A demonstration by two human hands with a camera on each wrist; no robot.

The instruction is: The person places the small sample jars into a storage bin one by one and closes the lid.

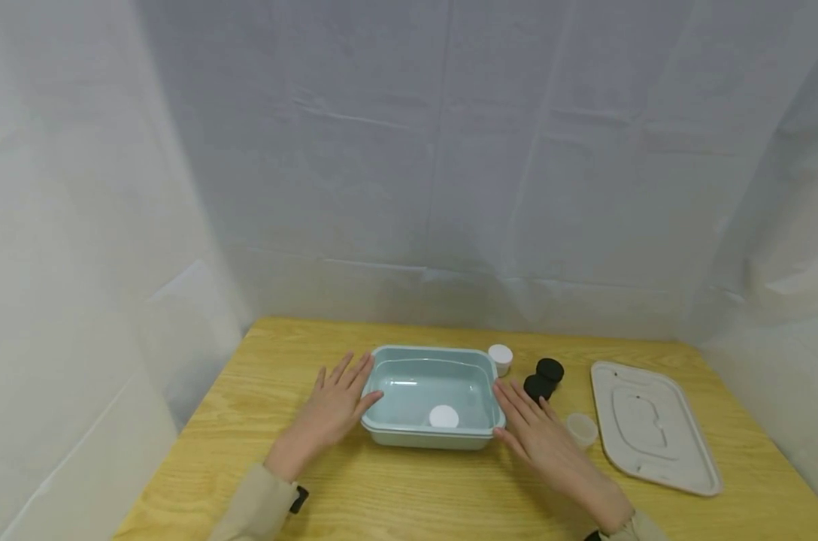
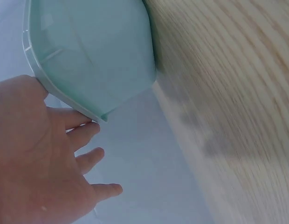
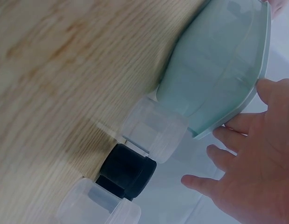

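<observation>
Your left hand (image 1: 337,406) and right hand (image 1: 537,436) lie flat with fingers straight and spread, one against each short side of the pale green plastic tub (image 1: 431,396), which sits mid-table (image 1: 409,496) with a white round lid (image 1: 443,416) inside. To grip it well, I judge you should hook fingers under both rims evenly and keep it level. Watch your right side: a white-capped jar (image 1: 500,358), two black-capped jars (image 1: 543,377) and a clear small cup (image 1: 581,430) crowd there; the tub's flat lid (image 1: 655,428) lies further right.
</observation>
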